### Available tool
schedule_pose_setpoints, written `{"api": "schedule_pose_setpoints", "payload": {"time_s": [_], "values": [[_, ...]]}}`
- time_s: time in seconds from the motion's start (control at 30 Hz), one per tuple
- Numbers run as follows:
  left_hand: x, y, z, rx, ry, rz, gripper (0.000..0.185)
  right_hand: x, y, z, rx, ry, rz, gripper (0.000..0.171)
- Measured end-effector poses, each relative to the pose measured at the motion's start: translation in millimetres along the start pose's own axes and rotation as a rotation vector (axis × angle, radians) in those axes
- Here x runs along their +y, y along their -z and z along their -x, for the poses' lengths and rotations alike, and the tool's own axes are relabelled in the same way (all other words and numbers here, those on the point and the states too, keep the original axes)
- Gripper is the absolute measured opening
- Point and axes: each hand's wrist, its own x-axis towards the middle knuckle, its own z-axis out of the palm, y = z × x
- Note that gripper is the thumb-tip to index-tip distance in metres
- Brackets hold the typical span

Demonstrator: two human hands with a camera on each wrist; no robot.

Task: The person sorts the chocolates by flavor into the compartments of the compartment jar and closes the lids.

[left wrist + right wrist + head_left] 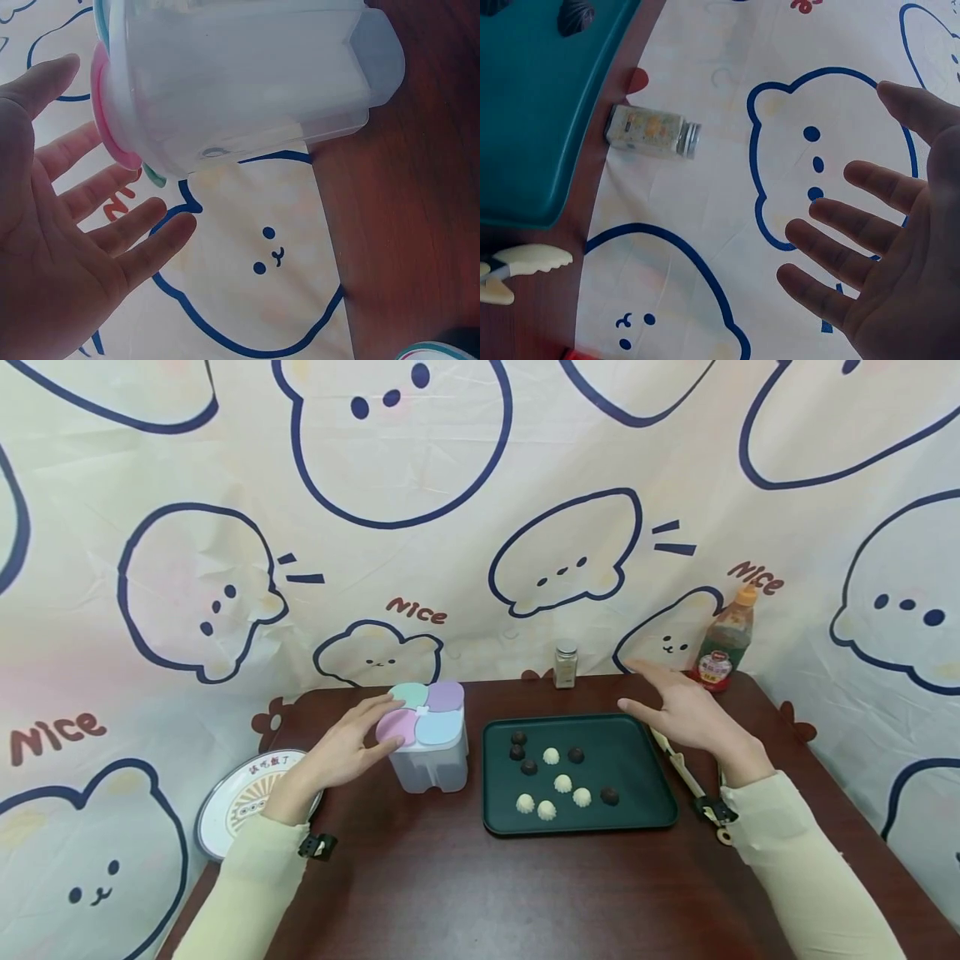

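The left hand (341, 752), fingers spread, is laid against the four-lidded container (430, 739). Right of it, the right hand (686, 714) is held spread above the tray (645, 777). A lid likely needs opening next.

You're seeing bright, even light, soft shadows, edges bowed by the head lens, and both wrist views slightly hazy.

Bare tabletop (465, 893) is lying open in front of the tray (645, 752); the container (431, 747) is blocking the left hand (341, 752); tongs (686, 772), shaker (566, 664) and bottle (723, 643) are crowding the right hand (686, 714).
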Motion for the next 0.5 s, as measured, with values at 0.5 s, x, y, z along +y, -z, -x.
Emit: {"api": "schedule_pose_setpoints", "payload": {"time_s": [0.5], "values": [[-1.3, -8.0, 1.8, 0.006, 0.013, 0.016, 0.064, -19.1, -16.1, -10.1, -0.013, 0.06, -0.024, 0.077]]}}
